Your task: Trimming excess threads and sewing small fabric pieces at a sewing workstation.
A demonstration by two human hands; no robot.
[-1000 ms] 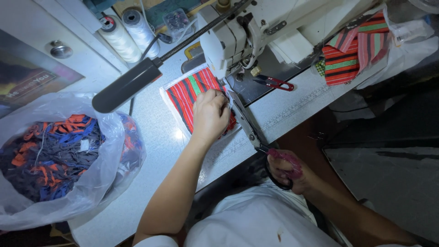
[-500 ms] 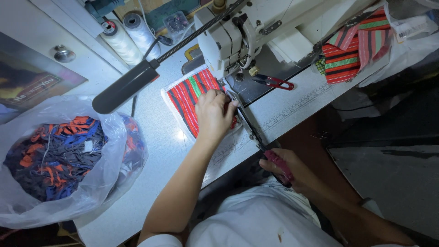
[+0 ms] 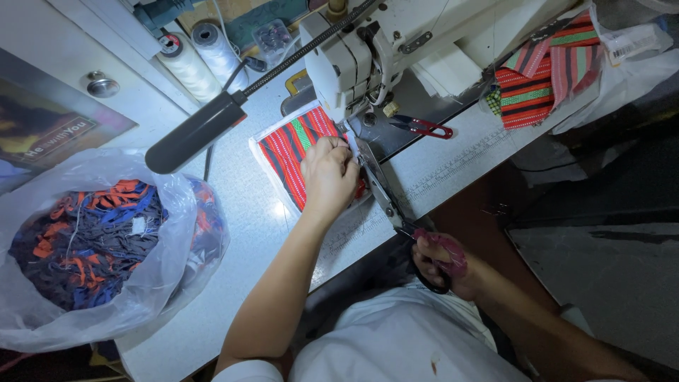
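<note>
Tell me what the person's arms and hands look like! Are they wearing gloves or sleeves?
No gloves: both the left hand and the right hand are bare, with no rings or watch that I can see. The forearms are bare too. A short white sleeve shows at the top of the left arm, part of a white shirt. The right arm's sleeve is out of view.

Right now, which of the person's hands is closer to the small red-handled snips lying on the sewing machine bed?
Left. The left hand rests on the striped fabric, just beside the red-handled snips. The right hand is off the table edge, holding scissors.
</note>
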